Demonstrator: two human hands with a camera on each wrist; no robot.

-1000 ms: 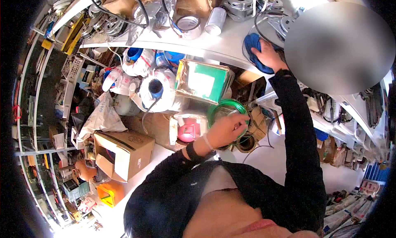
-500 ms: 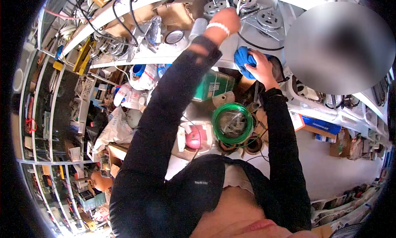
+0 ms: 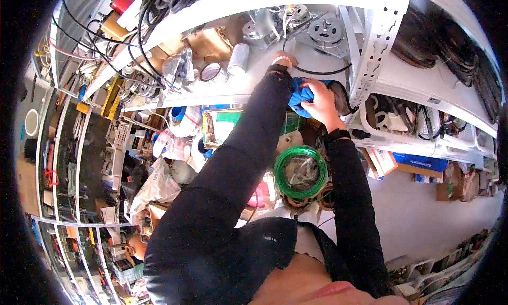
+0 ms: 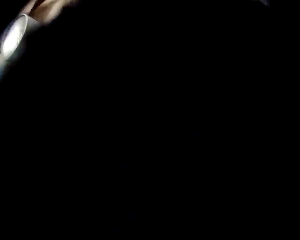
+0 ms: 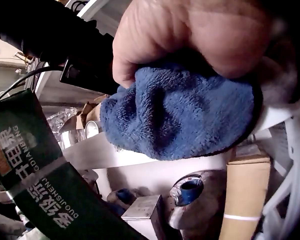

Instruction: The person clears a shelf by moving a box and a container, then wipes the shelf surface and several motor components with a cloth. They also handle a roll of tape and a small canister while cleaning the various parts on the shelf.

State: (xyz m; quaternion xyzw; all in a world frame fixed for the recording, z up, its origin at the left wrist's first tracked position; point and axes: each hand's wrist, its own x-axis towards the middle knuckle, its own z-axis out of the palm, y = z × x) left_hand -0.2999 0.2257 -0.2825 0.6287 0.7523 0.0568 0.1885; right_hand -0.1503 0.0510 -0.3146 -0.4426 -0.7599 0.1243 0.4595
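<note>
In the head view, my right hand [image 3: 321,103] grips a bunched blue cloth [image 3: 299,99] at the shelf's front edge, the thumb across its top. Dark-edged mesh or fabric sticks out on the cloth's right side. The right wrist view has the fluffy blue cloth [image 5: 180,110] hanging below the curled right hand [image 5: 190,35]. My left hand [image 3: 286,58] is over the shelf just above the cloth, beside a black cable [image 3: 323,72]; its fingers are mostly hidden. The left wrist view is almost wholly black.
Round metal motors [image 3: 325,31], a white can [image 3: 238,59] and a tape roll [image 3: 211,72] lie on the shelf [image 3: 185,99]. Under it are a green wire coil [image 3: 282,186] and boxes. A perforated upright post [image 3: 375,46] stands to the right.
My left hand went from above the green coil up to the motors, then back toward the cloth. My right hand has kept hold of the cloth, now bunched at the shelf edge.
</note>
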